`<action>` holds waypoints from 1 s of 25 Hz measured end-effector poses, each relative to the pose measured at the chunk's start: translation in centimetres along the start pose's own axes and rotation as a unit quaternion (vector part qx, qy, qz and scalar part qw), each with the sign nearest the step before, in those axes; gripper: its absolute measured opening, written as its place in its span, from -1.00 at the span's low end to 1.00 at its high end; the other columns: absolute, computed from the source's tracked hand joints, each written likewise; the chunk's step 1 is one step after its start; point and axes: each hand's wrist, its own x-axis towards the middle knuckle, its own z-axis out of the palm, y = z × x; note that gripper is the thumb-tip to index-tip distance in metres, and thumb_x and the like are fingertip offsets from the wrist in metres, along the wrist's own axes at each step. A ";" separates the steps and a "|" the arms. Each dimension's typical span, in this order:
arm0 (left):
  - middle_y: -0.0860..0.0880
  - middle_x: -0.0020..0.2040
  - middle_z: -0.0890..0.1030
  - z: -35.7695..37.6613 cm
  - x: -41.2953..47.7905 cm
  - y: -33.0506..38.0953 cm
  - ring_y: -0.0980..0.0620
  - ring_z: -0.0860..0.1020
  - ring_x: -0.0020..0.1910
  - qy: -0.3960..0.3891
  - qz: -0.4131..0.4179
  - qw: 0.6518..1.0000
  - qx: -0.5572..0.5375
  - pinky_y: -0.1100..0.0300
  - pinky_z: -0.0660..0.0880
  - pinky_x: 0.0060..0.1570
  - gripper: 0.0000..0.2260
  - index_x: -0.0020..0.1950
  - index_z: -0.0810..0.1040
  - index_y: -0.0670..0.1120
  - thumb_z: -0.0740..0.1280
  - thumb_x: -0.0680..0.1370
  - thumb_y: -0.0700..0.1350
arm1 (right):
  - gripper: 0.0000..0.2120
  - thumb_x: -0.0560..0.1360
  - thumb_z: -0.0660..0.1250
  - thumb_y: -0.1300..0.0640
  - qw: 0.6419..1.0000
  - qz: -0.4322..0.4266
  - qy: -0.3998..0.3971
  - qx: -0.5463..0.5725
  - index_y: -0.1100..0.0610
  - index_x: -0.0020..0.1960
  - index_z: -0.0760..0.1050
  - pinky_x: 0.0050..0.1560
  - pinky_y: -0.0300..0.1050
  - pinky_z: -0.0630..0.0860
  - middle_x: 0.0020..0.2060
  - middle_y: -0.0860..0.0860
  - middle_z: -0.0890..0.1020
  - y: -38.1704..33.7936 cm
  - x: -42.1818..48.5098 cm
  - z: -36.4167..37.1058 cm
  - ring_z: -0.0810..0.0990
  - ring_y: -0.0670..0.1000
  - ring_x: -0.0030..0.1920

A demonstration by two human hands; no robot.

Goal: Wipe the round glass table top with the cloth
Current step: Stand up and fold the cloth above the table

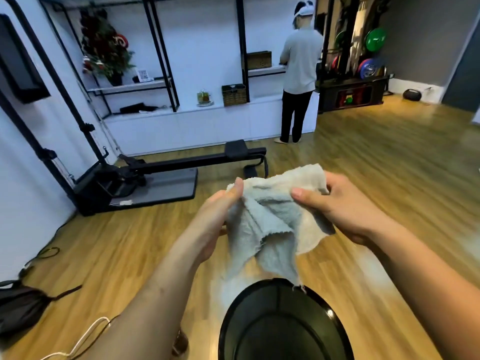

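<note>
A pale grey-white terry cloth (pixel 270 219) hangs crumpled in the air between both hands. My left hand (pixel 215 219) pinches its upper left corner with thumb and fingers. My right hand (pixel 340 206) grips its upper right edge. The cloth's lower corner dangles just above the far rim of the round black glass table top (pixel 280 323), which sits low in the view, directly below my hands. Neither hand touches the table.
Wooden floor surrounds the table. A black rowing machine (pixel 161 175) lies on the floor ahead left. A person (pixel 298 74) stands at the white shelving at the back. A dark bag (pixel 20 305) and a white cable (pixel 88 333) lie at lower left. Weight plates (pixel 368 55) stand at back right.
</note>
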 end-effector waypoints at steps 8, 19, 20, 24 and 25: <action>-0.22 0.06 0.66 3.3 -1.4 -1.1 -0.16 0.63 0.01 -0.142 -0.001 0.982 -0.123 0.01 0.58 -0.09 -0.49 0.21 0.57 -0.19 0.26 0.27 -0.39 | -0.92 0.50 0.46 0.15 0.948 -0.089 -0.015 -0.306 0.16 -0.05 0.62 -0.17 -0.25 0.50 -0.18 -0.04 0.71 -9.2 2.3 -5.3 0.58 -0.19 -0.26; -0.27 0.33 0.56 2.3 -3.2 -0.6 -0.29 0.52 0.32 -0.129 -0.101 0.932 -0.325 -0.31 0.43 0.27 -0.51 0.40 0.46 -0.17 0.01 0.68 0.11 | -0.66 0.52 0.20 0.20 0.758 -0.394 -0.064 -0.515 0.00 0.19 0.62 -0.12 -0.05 0.49 0.03 0.06 0.62 -3.9 -1.6 -1.5 0.57 0.09 -0.01; -0.29 0.34 0.54 1.6 -3.1 -0.5 -0.31 0.51 0.33 -0.124 -0.092 0.933 -0.325 -0.33 0.42 0.28 -0.48 0.41 0.45 -0.18 -0.02 0.67 0.13 | -0.66 0.53 0.21 0.17 0.740 -0.404 -0.078 -0.532 -0.04 0.23 0.60 -0.11 -0.03 0.48 0.10 0.09 0.60 -1.7 -2.9 -0.7 0.56 0.11 0.04; -0.31 0.31 0.56 0.5 -3.9 -0.6 -0.35 0.53 0.29 -0.093 -0.066 0.958 -0.264 -0.42 0.36 0.30 -0.47 0.39 0.47 -0.20 0.00 0.65 0.12 | -0.60 0.49 0.39 0.10 0.732 -0.361 -0.159 -0.556 -0.10 0.31 0.51 0.15 0.15 0.51 0.35 0.06 0.50 4.2 -5.6 1.3 0.47 0.12 0.33; -0.30 0.30 0.57 0.5 -4.1 -0.9 -0.34 0.54 0.28 -0.084 -0.066 0.965 -0.241 -0.41 0.37 0.30 -0.48 0.37 0.50 -0.19 0.02 0.64 0.12 | -0.67 0.51 0.38 -0.01 0.758 -0.348 -0.165 -0.527 -0.09 0.27 0.55 0.19 0.14 0.49 0.34 0.02 0.51 4.2 -5.9 1.4 0.47 0.07 0.34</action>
